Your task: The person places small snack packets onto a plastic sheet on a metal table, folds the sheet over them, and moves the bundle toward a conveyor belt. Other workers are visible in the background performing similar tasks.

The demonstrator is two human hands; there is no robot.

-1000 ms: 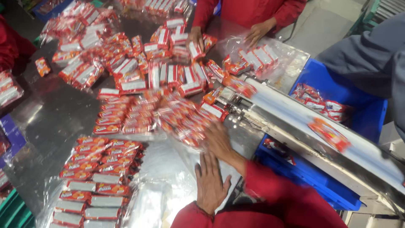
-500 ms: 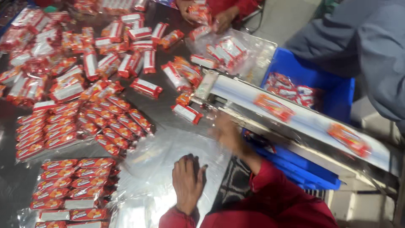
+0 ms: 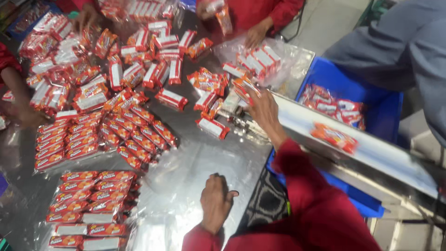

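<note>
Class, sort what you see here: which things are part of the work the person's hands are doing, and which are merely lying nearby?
In hand:
- right hand gripping a red packet
- white conveyor belt carrying another packet
- left hand resting on the metal table

Lying about:
- bagged packet rows
- loose packet pile
- blue crate

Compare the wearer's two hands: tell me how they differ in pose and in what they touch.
The left hand rests knuckles-up on the steel table, holding nothing; the right hand reaches out to the end of the white conveyor. The left hand lies near the body, while the right hand is extended, touching a red snack packet. Both come from red sleeves.
</note>
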